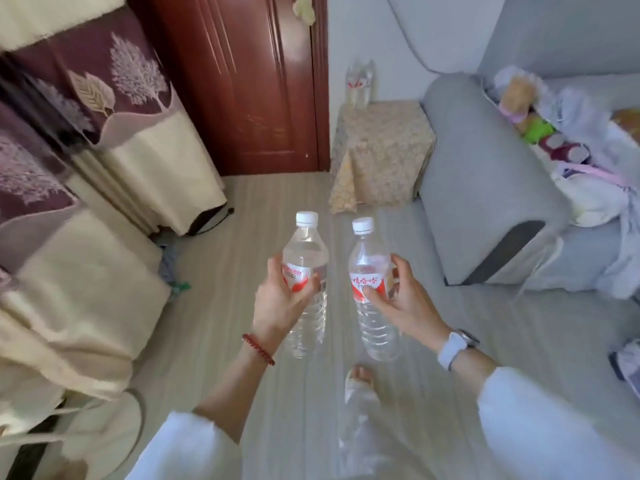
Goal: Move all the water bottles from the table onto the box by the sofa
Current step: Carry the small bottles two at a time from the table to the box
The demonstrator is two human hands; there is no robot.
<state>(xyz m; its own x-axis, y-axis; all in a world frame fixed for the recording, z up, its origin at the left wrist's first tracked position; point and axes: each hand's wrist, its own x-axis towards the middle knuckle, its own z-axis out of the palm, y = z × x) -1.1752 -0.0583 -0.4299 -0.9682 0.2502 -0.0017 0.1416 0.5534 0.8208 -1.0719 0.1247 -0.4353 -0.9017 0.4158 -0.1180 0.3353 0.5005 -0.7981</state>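
Note:
My left hand (280, 299) grips a clear water bottle (306, 258) with a white cap and red label, held upright over the floor. My right hand (401, 299) grips a second, matching water bottle (367, 258) just to its right. Ahead stands the box (381, 147), draped in a beige patterned cloth, beside the grey sofa's arm (485, 174). Two clear bottles (360, 83) stand at the box's far edge, against the wall. The table is out of view.
A dark red door (242, 81) is left of the box. Curtains and draped furniture (86, 202) line the left side. Toys and bags (571, 150) lie on the sofa seat. Pale floor (277, 195) runs between me and the box. My foot (360, 379) shows below.

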